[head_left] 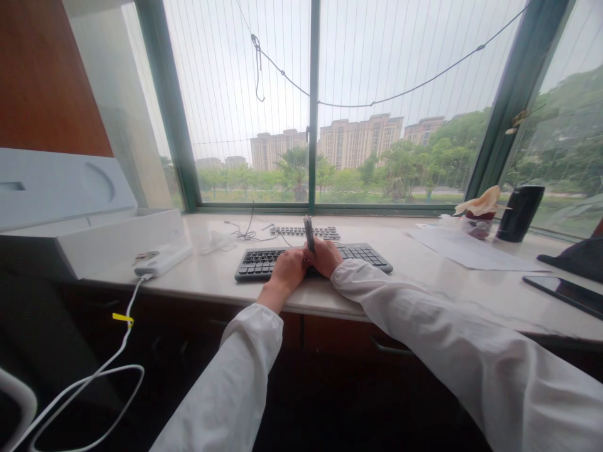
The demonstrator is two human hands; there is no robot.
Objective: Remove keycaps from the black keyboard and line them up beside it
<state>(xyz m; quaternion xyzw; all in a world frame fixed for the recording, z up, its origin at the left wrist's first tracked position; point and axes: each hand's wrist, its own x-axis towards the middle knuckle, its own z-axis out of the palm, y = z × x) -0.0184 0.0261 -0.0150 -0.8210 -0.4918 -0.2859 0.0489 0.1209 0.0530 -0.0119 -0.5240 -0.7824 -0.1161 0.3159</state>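
A dark keyboard (257, 263) lies near the front edge of the counter, and both my hands are over its middle. My right hand (325, 256) is closed around a slim dark stick-like tool (309, 233), which stands nearly upright; its lower end is hidden by my fingers. Against it, my left hand (289, 269) is closed with its fingertips meeting the right hand's. Whatever the left fingers may pinch is hidden. Behind the keyboard are rows of small dark keycaps (301, 231), partly covered by the tool and my right hand.
A thin black cable (245, 235) and crumpled clear plastic (217, 242) lie left of the keycaps. Further left are a white power strip (164, 260) and an open white box (122, 242). To the right are papers (471, 248), a black cup (521, 213) and a phone (565, 295).
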